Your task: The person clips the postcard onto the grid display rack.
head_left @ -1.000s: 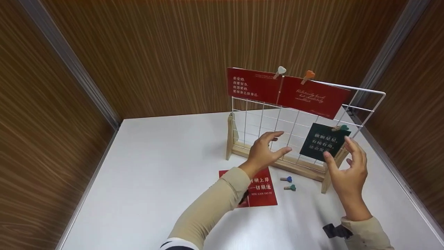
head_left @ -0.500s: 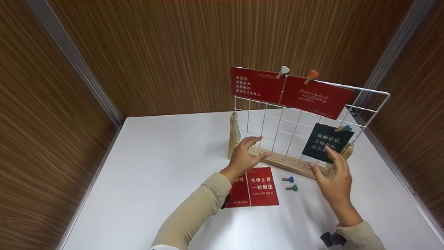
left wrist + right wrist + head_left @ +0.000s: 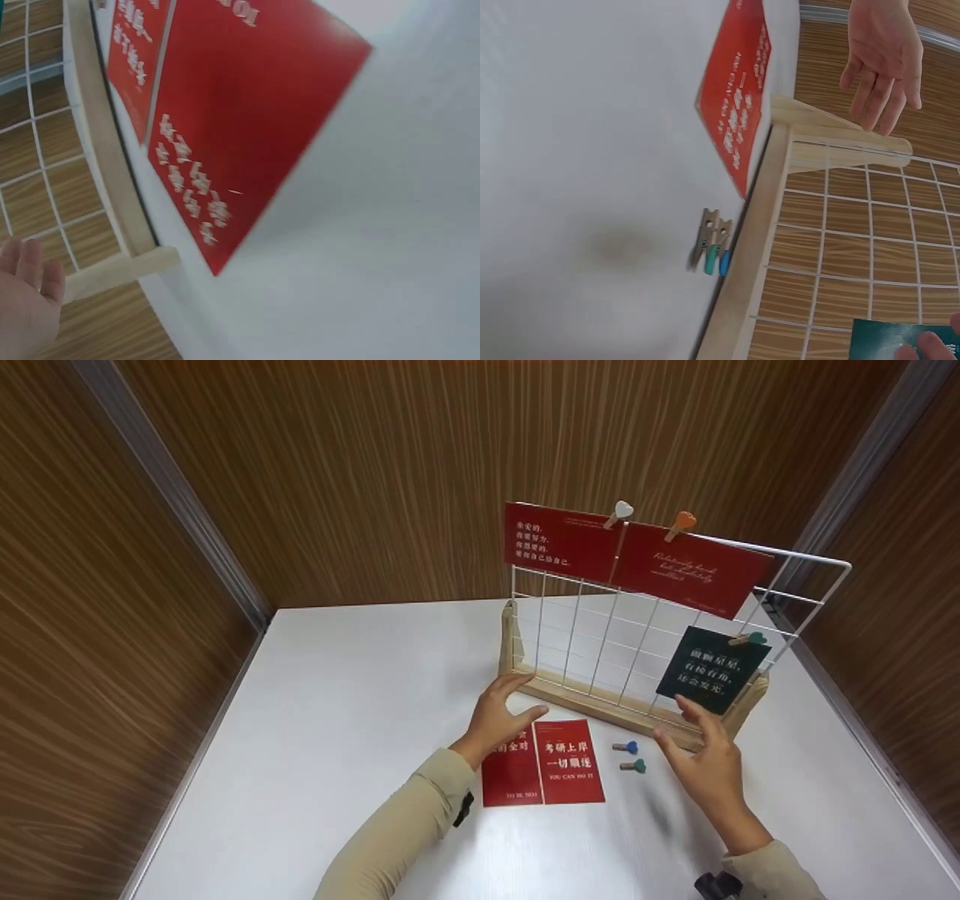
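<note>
My left hand [image 3: 498,715] hovers over the upper left of two red cards [image 3: 574,787] on the table, thumb and fingers apart and nothing between them. The right hand [image 3: 706,755], also holding nothing, is spread in front of the rack's wooden base [image 3: 585,706], just below a dark green card [image 3: 705,660]. A green heart clothespin [image 3: 754,638] fixes that card to the white wire grid [image 3: 634,641]. Two more red cards [image 3: 559,540] hang along the grid's top under a white heart clothespin [image 3: 622,511] and an orange heart clothespin [image 3: 684,522].
A blue heart clothespin [image 3: 628,747] and another green heart clothespin [image 3: 636,766] lie on the white table [image 3: 360,697] between the hands. Wood-grain panels [image 3: 375,487] stand behind and at both sides.
Both hands have moved away from the grid, down and to the left, uncovering the green card and more of the red cards on the table. The view has shifted slightly.
</note>
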`<action>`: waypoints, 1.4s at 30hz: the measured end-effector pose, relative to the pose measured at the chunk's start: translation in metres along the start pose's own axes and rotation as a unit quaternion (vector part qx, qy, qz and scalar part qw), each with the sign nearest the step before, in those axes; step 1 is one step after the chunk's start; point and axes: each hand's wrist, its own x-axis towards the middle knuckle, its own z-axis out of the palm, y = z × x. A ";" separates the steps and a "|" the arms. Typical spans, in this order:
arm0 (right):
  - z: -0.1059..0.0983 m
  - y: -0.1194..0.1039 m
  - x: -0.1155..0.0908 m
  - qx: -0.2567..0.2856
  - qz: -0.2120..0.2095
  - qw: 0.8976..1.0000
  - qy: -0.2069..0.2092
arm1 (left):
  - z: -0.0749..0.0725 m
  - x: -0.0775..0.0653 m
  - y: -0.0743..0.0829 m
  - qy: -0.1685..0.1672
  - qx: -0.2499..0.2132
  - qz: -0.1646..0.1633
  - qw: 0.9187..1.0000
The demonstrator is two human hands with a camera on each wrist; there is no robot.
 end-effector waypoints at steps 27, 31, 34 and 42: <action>0.018 0.036 -0.012 -0.047 0.042 0.975 -0.214 | -0.014 -0.037 -0.049 -0.025 0.039 -0.100 0.994; 0.019 0.041 -0.013 -0.058 0.058 0.966 -0.247 | -0.014 -0.040 -0.053 -0.028 0.039 -0.101 0.994; 0.020 0.045 -0.013 -0.060 0.053 0.964 -0.255 | -0.014 -0.042 -0.058 -0.030 0.039 -0.101 0.994; 0.024 0.055 -0.014 -0.058 0.041 0.963 -0.261 | -0.014 -0.045 -0.063 -0.034 0.031 -0.129 0.991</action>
